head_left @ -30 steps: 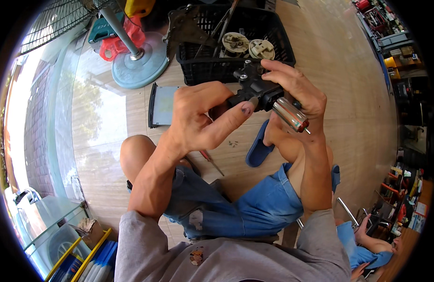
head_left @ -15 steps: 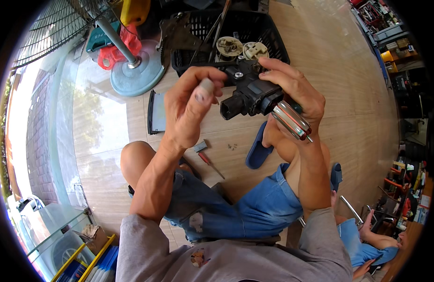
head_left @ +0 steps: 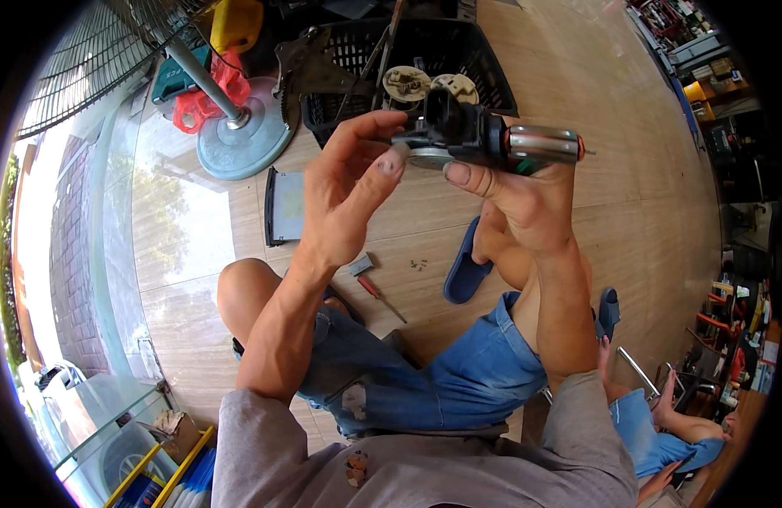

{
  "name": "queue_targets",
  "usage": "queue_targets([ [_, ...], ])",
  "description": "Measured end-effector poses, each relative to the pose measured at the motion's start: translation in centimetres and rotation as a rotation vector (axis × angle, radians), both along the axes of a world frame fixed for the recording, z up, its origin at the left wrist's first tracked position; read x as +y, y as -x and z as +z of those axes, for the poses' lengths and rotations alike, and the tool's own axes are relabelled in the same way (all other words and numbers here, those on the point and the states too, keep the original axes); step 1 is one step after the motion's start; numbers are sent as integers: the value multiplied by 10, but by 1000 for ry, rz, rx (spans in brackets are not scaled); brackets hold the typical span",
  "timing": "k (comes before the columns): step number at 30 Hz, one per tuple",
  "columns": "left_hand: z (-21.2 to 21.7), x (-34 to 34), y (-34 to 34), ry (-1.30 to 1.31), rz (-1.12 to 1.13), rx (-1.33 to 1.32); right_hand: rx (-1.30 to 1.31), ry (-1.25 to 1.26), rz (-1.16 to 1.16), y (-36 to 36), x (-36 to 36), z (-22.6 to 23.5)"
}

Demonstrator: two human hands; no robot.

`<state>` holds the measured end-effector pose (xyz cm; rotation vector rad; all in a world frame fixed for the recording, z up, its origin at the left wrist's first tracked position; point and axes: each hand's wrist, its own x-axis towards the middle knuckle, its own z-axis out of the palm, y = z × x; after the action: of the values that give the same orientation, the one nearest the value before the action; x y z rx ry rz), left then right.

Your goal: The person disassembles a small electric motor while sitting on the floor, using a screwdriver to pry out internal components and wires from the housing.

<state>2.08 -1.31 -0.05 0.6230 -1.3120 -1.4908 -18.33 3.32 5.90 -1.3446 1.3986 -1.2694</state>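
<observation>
In front of me, above the floor, my right hand [head_left: 535,199] grips a small electric motor unit. This motor unit [head_left: 471,135] has a black plastic housing with a square socket standing up. A shiny metal cylinder with a thin shaft points out to the right, and a round grey metal disc shows underneath. My right thumb presses below the housing; the other fingers are mostly hidden behind it. At the unit's left end, the thumb and forefinger of my left hand [head_left: 344,186] close on its edge. The exact contact there is hard to make out.
A black plastic basket [head_left: 492,63] with metal parts and round cream pieces stands ahead. On the floor lie a red-handled screwdriver [head_left: 370,288], a small grey block [head_left: 360,264], several tiny screws [head_left: 419,265] and a flat panel [head_left: 285,207]. A fan base [head_left: 230,152] is far left; another person's legs [head_left: 662,432] are right.
The motor unit has been turned and raised: its metal cylinder now points right instead of down toward me, and the socket faces up. My left fingertips have come to its left end.
</observation>
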Motion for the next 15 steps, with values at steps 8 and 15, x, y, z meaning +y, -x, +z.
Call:
queue_targets([
  [8,8,0,0,-31,-297,-123,69,47,128,-13,1,0],
  [15,11,6,2,-223,-369,-92,205,7,299,-13,1,2],
])
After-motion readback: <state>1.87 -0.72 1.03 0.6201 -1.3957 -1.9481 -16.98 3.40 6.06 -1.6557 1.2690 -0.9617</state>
